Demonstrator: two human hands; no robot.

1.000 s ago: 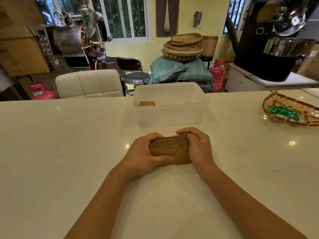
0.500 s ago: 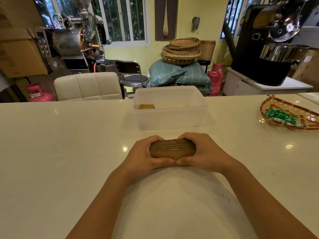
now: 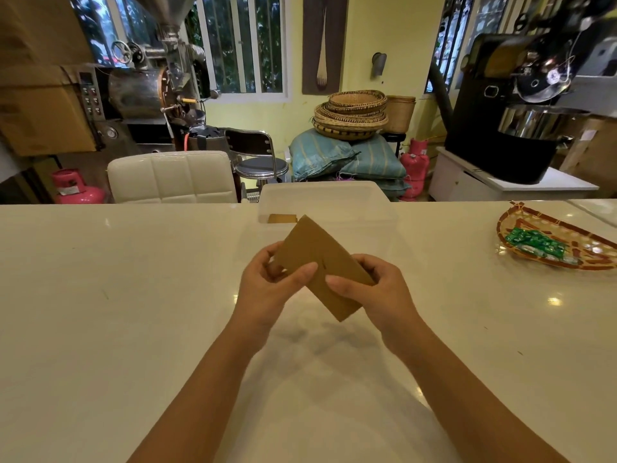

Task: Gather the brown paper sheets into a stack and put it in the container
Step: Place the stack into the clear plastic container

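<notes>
The stack of brown paper sheets (image 3: 320, 259) is lifted off the white counter and tilted, its flat face toward me and one corner pointing down. My left hand (image 3: 270, 282) grips its left side with the thumb on the face. My right hand (image 3: 374, 289) grips its right side the same way. Just beyond stands the translucent white container (image 3: 367, 208), with a small brown piece (image 3: 283, 218) lying inside at its left end. The stack's top corner overlaps the container's near wall in view.
A woven tray (image 3: 521, 222) holding green packets (image 3: 534, 245) sits on the counter (image 3: 133, 295) at the far right. Behind the counter stand a white padded chair (image 3: 172, 177), a metal stool and roasting machines.
Both hands have raised the stack from the counter and turned it from lying flat with its edges showing to tilted with its face toward me.
</notes>
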